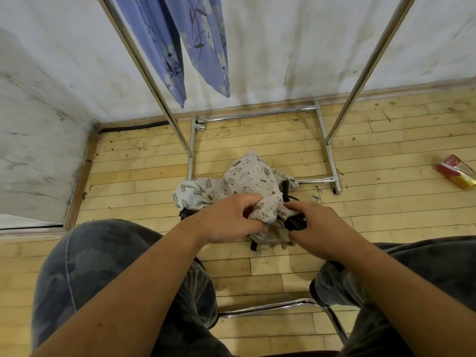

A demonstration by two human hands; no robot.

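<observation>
Step (judged): fitting pale printed cloth garment onto black hanger-like piece | left hand grip clamped on garment | right hand grip pinching black piece | next: find neckline, then lift to steel rack.

Soft, even indoor light fills the scene; shadows are faint. The shiny chrome clothes-rack poles carry bright streaks and bow outward with wide-angle distortion. Focus is slightly soft throughout.

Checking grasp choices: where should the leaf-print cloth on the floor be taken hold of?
Pinch the leaf-print cloth at its loose left edge, coming from the left: that side lies free on the floor, while its right side runs under the cream printed garment the left hand grips.
</observation>
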